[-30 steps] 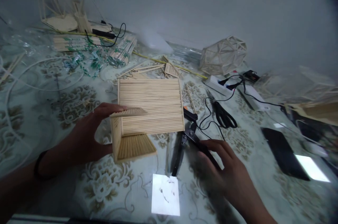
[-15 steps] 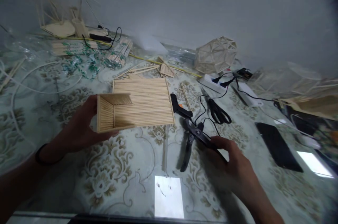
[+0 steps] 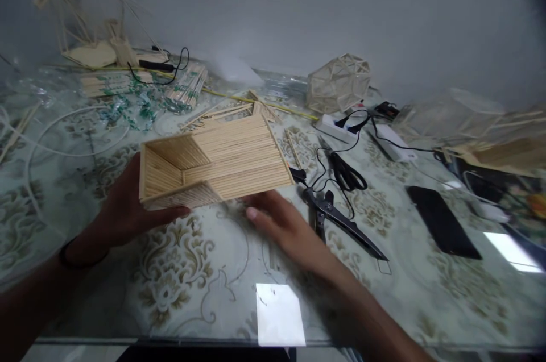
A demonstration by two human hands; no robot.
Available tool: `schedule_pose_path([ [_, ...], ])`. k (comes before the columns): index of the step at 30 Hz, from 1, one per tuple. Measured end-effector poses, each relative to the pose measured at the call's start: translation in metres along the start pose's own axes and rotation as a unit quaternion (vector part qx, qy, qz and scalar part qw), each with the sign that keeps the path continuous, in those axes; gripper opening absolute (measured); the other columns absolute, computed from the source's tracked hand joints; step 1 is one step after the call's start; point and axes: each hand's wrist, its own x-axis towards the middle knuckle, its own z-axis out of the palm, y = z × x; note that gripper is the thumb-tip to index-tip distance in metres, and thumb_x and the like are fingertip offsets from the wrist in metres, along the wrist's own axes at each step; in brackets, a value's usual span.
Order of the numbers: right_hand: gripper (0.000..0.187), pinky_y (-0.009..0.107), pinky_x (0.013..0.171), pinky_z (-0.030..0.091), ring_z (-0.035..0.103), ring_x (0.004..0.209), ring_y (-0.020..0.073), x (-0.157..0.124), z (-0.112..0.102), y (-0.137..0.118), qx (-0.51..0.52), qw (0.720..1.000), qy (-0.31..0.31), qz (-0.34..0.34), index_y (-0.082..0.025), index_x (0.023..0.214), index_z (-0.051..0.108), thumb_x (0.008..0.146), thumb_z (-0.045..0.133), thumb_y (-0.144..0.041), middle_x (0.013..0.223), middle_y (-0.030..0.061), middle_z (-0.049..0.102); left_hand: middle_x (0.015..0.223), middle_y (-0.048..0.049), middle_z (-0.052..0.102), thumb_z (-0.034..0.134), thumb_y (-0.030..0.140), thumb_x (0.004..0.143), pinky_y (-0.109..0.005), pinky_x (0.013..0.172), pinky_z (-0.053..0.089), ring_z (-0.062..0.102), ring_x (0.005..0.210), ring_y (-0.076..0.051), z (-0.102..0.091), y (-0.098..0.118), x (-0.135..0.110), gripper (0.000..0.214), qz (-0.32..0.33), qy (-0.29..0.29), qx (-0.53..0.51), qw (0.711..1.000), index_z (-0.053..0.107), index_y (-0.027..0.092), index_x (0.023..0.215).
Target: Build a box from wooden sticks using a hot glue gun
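Now left fingers hold stick box, left end; right fingers wide, beneath front edge.

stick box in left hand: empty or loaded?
Empty. The stick box, gripped by the left hand, faces open side up; only bare stick walls show inside.

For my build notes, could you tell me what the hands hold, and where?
The left hand holds the stick-built box by its walled left end. The right hand is at its front edge, grip unclear.
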Motion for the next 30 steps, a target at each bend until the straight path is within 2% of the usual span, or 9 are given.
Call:
schedule_pose_path([
  [2,0.043,0.036,0.080,0.065,0.078,0.083,0.0213,0.008,0.018,-0.013,0.046,0.996,-0.077,-0.002,-0.020,0.118,0.077,0.108,0.061,-0.058,0.098,0.0085,0.085,0.125,-0.0121,0.071,0.092,0.060,0.078,-0.053,0.092,0.067,0.072,0.114,-0.037,-0.001,0.002,0.001,0.084,0.011,0.011,0.001,1.000,0.058,0.019,0.142],
  [4,0.045,0.028,0.057,0.055,0.064,0.055,0.0151,0.006,0.022,-0.025,0.060,0.991,-0.121,0.004,-0.020,0.106,0.082,0.110,0.057,-0.058,0.067,0.0002,0.075,0.124,-0.0114,0.072,0.093,0.057,0.077,-0.052,0.092,0.068,0.074,0.110,-0.035,-0.002,0.005,0.004,0.078,0.030,0.019,-0.005,0.999,0.060,0.020,0.138],
  [6,0.045,0.026,0.050,0.047,0.053,0.046,0.0123,-0.002,0.012,-0.033,0.067,0.991,-0.115,0.015,-0.020,0.100,0.084,0.110,0.060,-0.056,0.053,-0.0043,0.062,0.124,-0.0093,0.074,0.095,0.051,0.077,-0.046,0.090,0.070,0.077,0.107,-0.031,-0.002,0.008,0.006,0.076,0.054,0.017,-0.021,0.998,0.059,0.023,0.137],
  [7,0.045,0.026,0.050,0.046,0.052,0.046,0.0119,-0.004,0.003,-0.034,0.071,0.994,-0.084,0.009,-0.020,0.099,0.085,0.109,0.062,-0.057,0.051,-0.0048,0.059,0.123,-0.0082,0.074,0.096,0.047,0.077,-0.043,0.089,0.071,0.078,0.106,-0.029,-0.002,0.009,0.007,0.074,0.067,0.012,-0.032,0.997,0.059,0.024,0.137],
  [11,0.034,0.030,0.056,0.055,0.064,0.055,0.0156,0.001,-0.035,-0.032,0.058,0.989,0.108,-0.086,-0.025,0.097,0.088,0.100,0.077,-0.056,0.062,-0.0002,0.071,0.125,-0.0068,0.075,0.094,0.039,0.080,-0.037,0.095,0.071,0.079,0.110,-0.026,0.000,0.011,0.007,0.069,0.117,-0.022,-0.077,0.990,0.058,0.026,0.137],
  [14,0.013,0.032,0.064,0.062,0.074,0.066,0.0182,0.015,-0.046,-0.027,-0.018,0.977,0.168,-0.128,-0.027,0.097,0.088,0.097,0.083,-0.040,0.076,0.0018,0.081,0.129,-0.0091,0.074,0.089,0.037,0.087,-0.039,0.102,0.068,0.077,0.116,-0.026,0.003,0.013,0.003,0.064,0.135,-0.051,-0.102,0.984,0.058,0.026,0.142],
  [18,0.010,0.032,0.075,0.064,0.080,0.079,0.0195,0.032,-0.031,-0.022,-0.192,0.955,0.134,-0.181,-0.024,0.096,0.088,0.099,0.079,-0.022,0.091,0.0051,0.087,0.131,-0.0117,0.074,0.092,0.035,0.085,-0.040,0.104,0.067,0.077,0.117,-0.028,0.008,0.018,0.000,0.069,0.151,-0.088,-0.120,0.977,0.058,0.025,0.144],
  [24,0.013,0.029,0.076,0.062,0.078,0.081,0.0193,0.045,-0.005,0.004,-0.280,0.938,0.075,-0.192,-0.017,0.106,0.088,0.095,0.083,-0.013,0.095,0.0075,0.082,0.129,-0.0104,0.076,0.094,0.026,0.076,-0.039,0.100,0.069,0.080,0.115,-0.028,0.023,0.019,-0.006,0.074,0.126,-0.121,-0.111,0.978,0.056,0.025,0.139],
  [30,0.022,0.029,0.082,0.061,0.075,0.088,0.0174,0.046,0.000,0.026,-0.336,0.923,0.048,-0.183,-0.017,0.096,0.079,0.107,0.062,-0.007,0.097,0.0047,0.077,0.127,-0.0097,0.078,0.097,0.038,0.072,-0.042,0.099,0.069,0.081,0.114,-0.031,0.035,0.013,-0.011,0.072,0.037,-0.159,-0.112,0.980,0.059,0.023,0.132],
])
